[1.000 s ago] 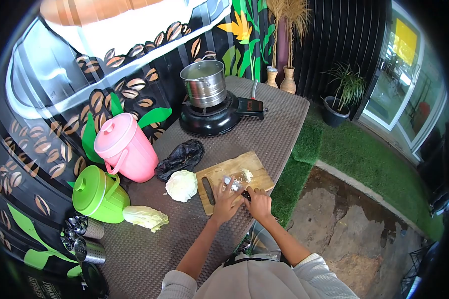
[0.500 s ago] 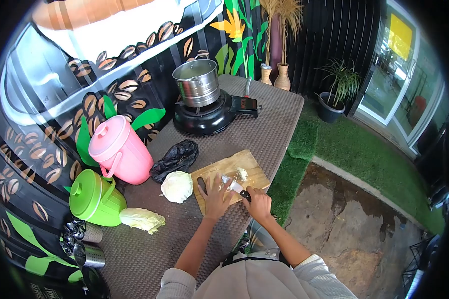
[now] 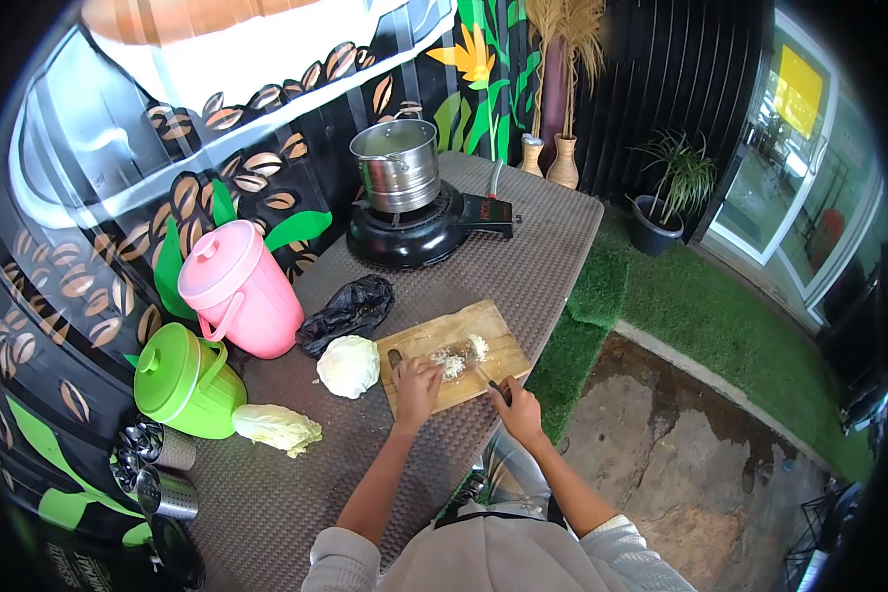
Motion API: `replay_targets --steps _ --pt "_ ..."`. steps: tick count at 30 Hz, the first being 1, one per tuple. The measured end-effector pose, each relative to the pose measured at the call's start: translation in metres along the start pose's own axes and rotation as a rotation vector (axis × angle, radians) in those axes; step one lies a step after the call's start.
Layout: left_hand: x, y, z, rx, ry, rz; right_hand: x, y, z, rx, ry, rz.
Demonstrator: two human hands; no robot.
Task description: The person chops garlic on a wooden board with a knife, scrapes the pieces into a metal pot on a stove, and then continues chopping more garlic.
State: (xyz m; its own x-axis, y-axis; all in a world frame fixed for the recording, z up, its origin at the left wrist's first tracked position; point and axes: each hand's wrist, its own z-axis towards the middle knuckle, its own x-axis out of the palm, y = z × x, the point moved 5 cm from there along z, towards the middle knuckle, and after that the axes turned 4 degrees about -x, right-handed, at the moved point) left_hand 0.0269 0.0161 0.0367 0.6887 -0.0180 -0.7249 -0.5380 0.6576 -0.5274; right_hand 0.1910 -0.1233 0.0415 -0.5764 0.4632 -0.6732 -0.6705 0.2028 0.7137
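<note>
My right hand (image 3: 520,410) grips a kitchen knife (image 3: 504,395) by its black handle, the thin blade over the board's near right side. Over the left part of the wooden cutting board (image 3: 495,331), my left hand (image 3: 419,388) has its fingers bent and drawn together; what they hold, if anything, is hidden. Finely chopped white bits (image 3: 451,365) lie between the hands, and a second small heap (image 3: 478,347) sits farther back. A dark oval (image 3: 395,357), perhaps the board's handle slot, shows beside my left fingers. Left of the board rests a pale round cabbage (image 3: 348,367).
A steel pot (image 3: 397,168) stands on a black portable stove (image 3: 405,239) at the back. A black plastic bag (image 3: 347,313), pink jug (image 3: 242,286), green jug (image 3: 189,380) and napa cabbage (image 3: 276,428) line the left. Cutlery holders (image 3: 172,493) stand at the near left.
My left hand has lifted off the blade and shifted left, fingers now bent. The knife has moved toward the board's near right edge, uncovering the chopped bits.
</note>
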Motion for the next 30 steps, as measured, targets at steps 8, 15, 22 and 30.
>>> replay_targets --steps 8,15,22,30 --pt "0.008 0.027 -0.002 -0.359 -0.052 -0.191 0.019 -0.011 0.037 -0.136 -0.009 0.024" --pt "0.006 0.023 0.011 -0.259 -0.146 -0.062 0.03 0.011 0.104 -0.323 0.22 -0.207" --pt "0.009 0.026 0.009 -0.46 -0.062 -0.173 0.033 0.005 0.133 -0.551 0.268 -0.464" --pt "0.013 0.035 0.006 -0.482 -0.14 -0.258 0.008 -0.007 0.115 -0.513 0.114 -0.25"
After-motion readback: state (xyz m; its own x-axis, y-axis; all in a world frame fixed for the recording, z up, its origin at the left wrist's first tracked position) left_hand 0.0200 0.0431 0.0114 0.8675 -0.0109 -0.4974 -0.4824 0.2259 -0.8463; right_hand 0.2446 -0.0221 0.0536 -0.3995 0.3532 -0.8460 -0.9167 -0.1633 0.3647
